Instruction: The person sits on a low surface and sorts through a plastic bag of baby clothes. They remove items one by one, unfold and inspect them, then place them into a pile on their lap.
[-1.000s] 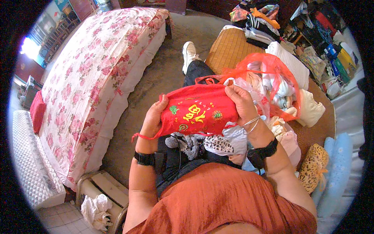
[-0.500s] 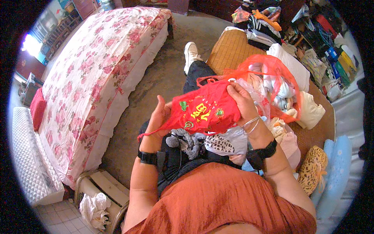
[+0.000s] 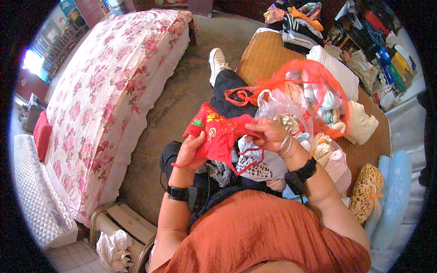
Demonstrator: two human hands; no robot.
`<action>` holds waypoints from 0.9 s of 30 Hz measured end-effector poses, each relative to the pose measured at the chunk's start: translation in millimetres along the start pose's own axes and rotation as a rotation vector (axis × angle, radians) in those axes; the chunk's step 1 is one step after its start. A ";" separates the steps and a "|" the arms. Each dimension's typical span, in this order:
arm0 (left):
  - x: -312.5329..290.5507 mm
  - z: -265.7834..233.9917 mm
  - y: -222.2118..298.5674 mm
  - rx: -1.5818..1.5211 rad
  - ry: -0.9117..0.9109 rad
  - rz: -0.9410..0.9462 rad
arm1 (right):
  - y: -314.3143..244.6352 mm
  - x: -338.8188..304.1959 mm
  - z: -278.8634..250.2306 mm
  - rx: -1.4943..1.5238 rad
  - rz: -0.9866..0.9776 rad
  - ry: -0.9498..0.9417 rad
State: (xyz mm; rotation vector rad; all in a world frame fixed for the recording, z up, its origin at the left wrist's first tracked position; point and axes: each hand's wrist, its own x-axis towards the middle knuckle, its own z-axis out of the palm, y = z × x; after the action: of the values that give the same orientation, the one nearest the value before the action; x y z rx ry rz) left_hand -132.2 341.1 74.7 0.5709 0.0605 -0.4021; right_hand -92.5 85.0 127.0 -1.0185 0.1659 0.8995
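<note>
A red baby bib [image 3: 218, 142] with yellow and green decoration and thin red ties is stretched between my two hands above my lap. The fingers of my left hand [image 3: 191, 149] pinch its left side, thumb on top. At the other end, my right hand [image 3: 269, 133] is closed on the edge, with a tie looping down below it. Beneath the bib, a spotted white cloth [image 3: 259, 168] and grey knitted clothing [image 3: 219, 173] lie on my lap, partly covered. Just beyond my right hand sits a clear plastic bag [image 3: 277, 105].
To the right, a red mesh-like plastic bag [image 3: 314, 68] holds small folded clothes on a woven mat [image 3: 264, 54]. Folded clothes [image 3: 300, 27] are stacked farther back. A bed with a floral cover [image 3: 114, 86] stands left. A bin [image 3: 123, 216] with crumpled paper is at lower left.
The bib has come lower and nearer to me, folded and turned from its spread-out position. My right hand has dropped and shifted left; my left hand now pinches the side.
</note>
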 end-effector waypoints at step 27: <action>-25.7 -42.5 -0.5 0.747 0.325 -0.218 | -35.1 -50.7 -53.9 -0.125 -0.657 0.386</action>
State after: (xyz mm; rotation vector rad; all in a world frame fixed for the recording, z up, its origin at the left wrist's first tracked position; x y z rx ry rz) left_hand -153.8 372.6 42.8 1.3735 0.2937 -0.5415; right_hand -85.3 5.8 146.8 -1.2525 0.0871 0.1133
